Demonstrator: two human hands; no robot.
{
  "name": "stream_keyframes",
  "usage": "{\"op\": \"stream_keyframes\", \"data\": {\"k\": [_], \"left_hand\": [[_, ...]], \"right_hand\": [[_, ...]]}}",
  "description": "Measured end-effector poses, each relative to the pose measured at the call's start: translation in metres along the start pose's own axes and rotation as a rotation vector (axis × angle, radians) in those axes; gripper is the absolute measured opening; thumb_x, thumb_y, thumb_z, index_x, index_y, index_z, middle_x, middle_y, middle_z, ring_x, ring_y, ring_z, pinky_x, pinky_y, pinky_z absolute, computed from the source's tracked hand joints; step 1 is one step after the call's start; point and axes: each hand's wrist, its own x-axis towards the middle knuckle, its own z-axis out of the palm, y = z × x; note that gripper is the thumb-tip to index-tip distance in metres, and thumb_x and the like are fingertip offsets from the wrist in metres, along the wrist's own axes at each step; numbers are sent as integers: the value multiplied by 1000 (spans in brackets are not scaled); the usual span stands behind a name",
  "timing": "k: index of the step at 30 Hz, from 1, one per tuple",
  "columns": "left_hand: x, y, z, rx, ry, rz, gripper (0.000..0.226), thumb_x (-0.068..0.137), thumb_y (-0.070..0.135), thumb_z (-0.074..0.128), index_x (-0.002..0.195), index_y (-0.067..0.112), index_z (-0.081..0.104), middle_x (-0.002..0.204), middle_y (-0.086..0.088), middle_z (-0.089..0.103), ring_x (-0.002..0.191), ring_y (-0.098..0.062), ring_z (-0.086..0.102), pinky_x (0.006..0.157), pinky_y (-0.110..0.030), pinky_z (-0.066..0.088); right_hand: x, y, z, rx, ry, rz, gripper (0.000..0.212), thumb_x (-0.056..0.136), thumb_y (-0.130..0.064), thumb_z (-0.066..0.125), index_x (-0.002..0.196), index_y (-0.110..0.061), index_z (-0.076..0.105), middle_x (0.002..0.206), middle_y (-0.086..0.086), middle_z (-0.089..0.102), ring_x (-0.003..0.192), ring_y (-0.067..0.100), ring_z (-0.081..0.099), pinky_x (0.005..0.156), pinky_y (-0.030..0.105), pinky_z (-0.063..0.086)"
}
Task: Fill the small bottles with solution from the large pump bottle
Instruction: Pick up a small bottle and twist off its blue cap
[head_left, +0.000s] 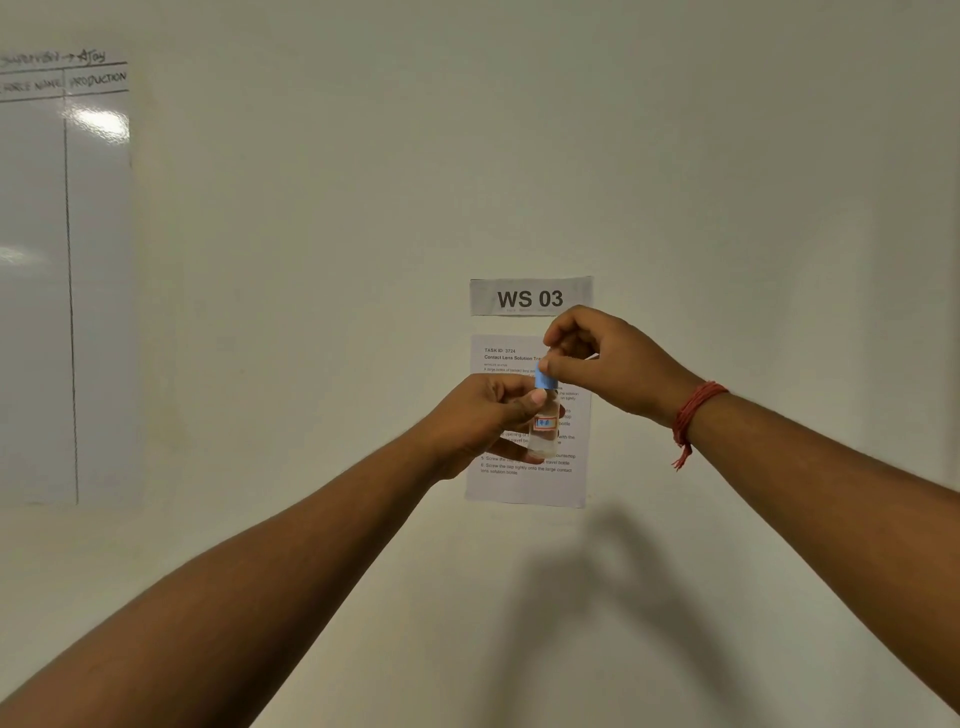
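A small clear bottle (545, 431) with a red-and-blue label is held up in front of the wall at chest height. My left hand (483, 421) grips its body, thumb across the upper part. The bottle's blue cap (543, 378) sits on top, and my right hand (608, 364) pinches it from above with thumb and fingers. The bottle stands upright. The large pump bottle is not in view.
Behind the hands a "WS 03" sign (530, 297) and a printed instruction sheet (524, 488) are stuck on the pale wall. A whiteboard (62, 260) with ruled columns hangs at the left. A red thread band (693, 415) circles my right wrist.
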Motion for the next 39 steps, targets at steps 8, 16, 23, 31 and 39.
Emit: {"op": "stream_keyframes", "data": {"k": [8, 16, 23, 31, 39], "left_hand": [[1, 0, 1, 28, 10, -10, 27, 103, 24, 57, 120, 7, 71, 110, -10, 77, 99, -25, 75, 78, -43, 64], [4, -3, 1, 31, 10, -13, 29, 102, 25, 58, 122, 8, 70, 112, -11, 76, 103, -28, 75, 83, -47, 63], [6, -6, 2, 19, 2, -15, 27, 103, 23, 57, 122, 9, 70, 107, -8, 77, 99, -25, 75, 78, -43, 64], [9, -11, 1, 22, 8, -20, 28, 103, 23, 57, 122, 8, 70, 108, -8, 77, 100, -25, 75, 81, -47, 64], [12, -15, 0, 19, 11, -26, 27, 103, 22, 57, 121, 8, 71, 110, -9, 77, 101, -26, 75, 82, -49, 63]], "right_hand": [[-1, -1, 2, -3, -17, 18, 19, 88, -17, 67, 103, -24, 59, 86, -5, 70, 81, 8, 64, 73, 24, 51], [-1, 5, 3, 36, -20, 29, 19, 88, -19, 67, 105, -24, 58, 95, -6, 71, 95, 11, 66, 80, 27, 50], [-1, 8, 5, -1, -15, 16, 18, 88, -23, 69, 103, -23, 59, 83, -4, 67, 83, 16, 65, 79, 35, 56], [1, 11, 7, 31, -26, 42, 20, 87, -16, 66, 103, -25, 59, 92, -6, 72, 92, 11, 67, 85, 35, 56], [3, 16, 9, 7, -15, 19, 19, 88, -20, 67, 104, -24, 58, 85, -2, 70, 88, 17, 67, 84, 38, 58]]}}
